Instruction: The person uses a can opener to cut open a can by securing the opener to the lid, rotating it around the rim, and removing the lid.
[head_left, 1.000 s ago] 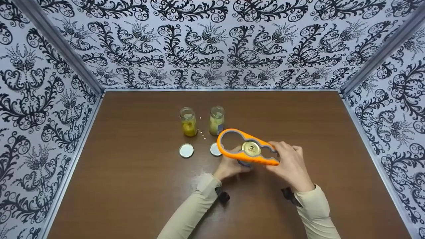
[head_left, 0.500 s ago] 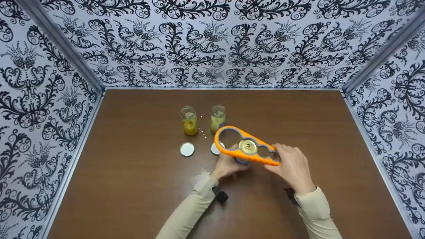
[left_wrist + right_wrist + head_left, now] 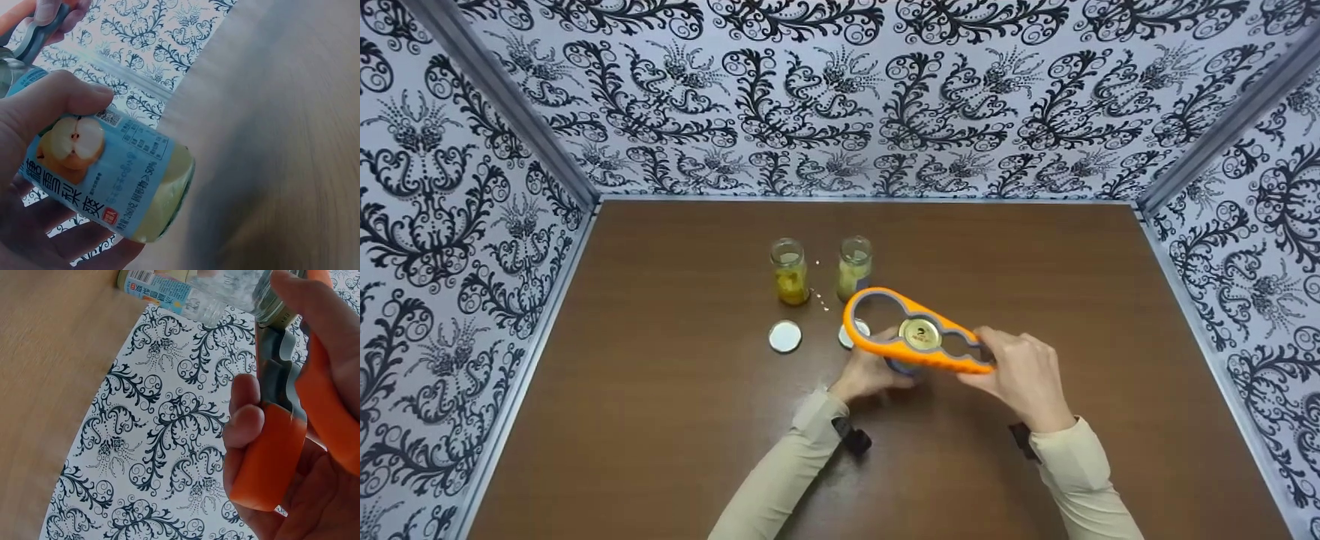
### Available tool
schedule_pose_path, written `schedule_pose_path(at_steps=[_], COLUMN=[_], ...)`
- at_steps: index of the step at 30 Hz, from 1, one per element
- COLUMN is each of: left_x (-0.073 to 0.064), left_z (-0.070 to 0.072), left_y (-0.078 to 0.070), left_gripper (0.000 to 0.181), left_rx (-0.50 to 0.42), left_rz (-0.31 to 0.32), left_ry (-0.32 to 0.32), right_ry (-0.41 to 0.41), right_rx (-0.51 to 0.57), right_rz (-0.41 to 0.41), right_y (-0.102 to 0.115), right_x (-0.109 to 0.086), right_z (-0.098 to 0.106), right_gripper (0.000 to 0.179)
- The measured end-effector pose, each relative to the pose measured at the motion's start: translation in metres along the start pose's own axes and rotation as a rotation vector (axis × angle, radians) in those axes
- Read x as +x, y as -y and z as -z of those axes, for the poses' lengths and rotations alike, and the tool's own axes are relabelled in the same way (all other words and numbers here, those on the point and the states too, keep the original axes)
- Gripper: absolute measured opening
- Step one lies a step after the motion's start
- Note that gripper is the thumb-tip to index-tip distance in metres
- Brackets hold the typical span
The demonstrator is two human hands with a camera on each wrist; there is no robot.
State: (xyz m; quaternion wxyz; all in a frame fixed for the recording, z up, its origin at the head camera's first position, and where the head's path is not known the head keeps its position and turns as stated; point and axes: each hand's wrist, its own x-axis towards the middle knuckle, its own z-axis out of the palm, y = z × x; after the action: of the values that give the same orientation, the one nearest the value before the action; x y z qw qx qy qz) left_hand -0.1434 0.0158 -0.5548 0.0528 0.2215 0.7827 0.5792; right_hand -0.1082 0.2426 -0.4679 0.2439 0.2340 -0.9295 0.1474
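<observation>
My left hand (image 3: 868,375) grips a glass jar round its body. In the left wrist view the jar (image 3: 143,185) is tilted, with a blue label showing a pear and pale fruit pieces inside. Its gold lid (image 3: 920,334) sits in the middle opening of an orange jar opener (image 3: 896,351) with grey lining. My right hand (image 3: 1024,375) holds the opener by its handle ends, fingers and thumb curled round the orange handles (image 3: 267,461) in the right wrist view. The left hand is partly hidden under the opener.
On the brown table (image 3: 682,420) stand two lidless glass jars, one with yellow contents (image 3: 791,286) and one with pale contents (image 3: 853,276). A white-faced lid (image 3: 785,337) lies before the left jar; another lid (image 3: 846,336) is partly covered by the opener. White drops (image 3: 820,301) lie between the jars. Patterned walls (image 3: 840,97) enclose the table.
Both hands have shifted slightly left with the jar and opener. The lid stays in the opener's middle opening, and both grips are kept.
</observation>
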Motion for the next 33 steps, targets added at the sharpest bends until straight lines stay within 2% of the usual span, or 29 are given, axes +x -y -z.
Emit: schedule_pose_path(at_steps=[7,12,16,18,19,24,25,26,28,31,33], left_x=[-0.003,-0.005,-0.006,-0.006,-0.007,-0.009,-0.009,-0.008,-0.005,-0.001,0.0], left_z=[0.001,0.004,0.007,0.009,0.009,0.012,0.012,0.013,0.013,0.014,0.014], left_y=[0.004,0.004,0.001,-0.001,-0.002,-0.005,-0.005,-0.005,-0.004,-0.002,0.0], left_gripper=[0.059,0.06,0.058,0.055,0.053,0.05,0.052,0.055,0.06,0.058,0.052], left_rx=[-0.008,0.035,0.082,0.07,0.057,-0.164,-0.156,-0.129,0.008,0.244,0.313], left_rz=[-0.016,-0.02,0.007,0.042,0.063,0.202,0.193,0.17,0.057,-0.175,-0.282], left_ry=[0.04,0.089,0.151,0.181,0.198,0.34,0.36,0.376,0.377,0.318,0.299], right_ry=[0.021,0.038,0.076,0.089,0.095,0.107,0.11,0.112,0.116,0.106,0.09], right_rx=[0.012,0.017,0.025,0.039,0.046,0.052,0.051,0.056,0.075,0.11,0.13], right_rz=[0.027,0.082,0.124,0.131,0.134,0.18,0.193,0.205,0.228,0.268,0.295], right_y=[-0.001,-0.005,-0.008,-0.01,-0.011,-0.016,-0.018,-0.019,-0.022,-0.025,-0.027], right_x=[0.0,0.001,0.003,0.004,0.004,0.004,0.004,0.004,0.004,0.005,0.005], right_z=[-0.002,-0.002,0.003,0.005,0.006,0.008,0.007,0.007,0.007,0.005,0.005], right_gripper=[0.042,0.045,0.048,0.05,0.05,0.058,0.06,0.063,0.067,0.065,0.062])
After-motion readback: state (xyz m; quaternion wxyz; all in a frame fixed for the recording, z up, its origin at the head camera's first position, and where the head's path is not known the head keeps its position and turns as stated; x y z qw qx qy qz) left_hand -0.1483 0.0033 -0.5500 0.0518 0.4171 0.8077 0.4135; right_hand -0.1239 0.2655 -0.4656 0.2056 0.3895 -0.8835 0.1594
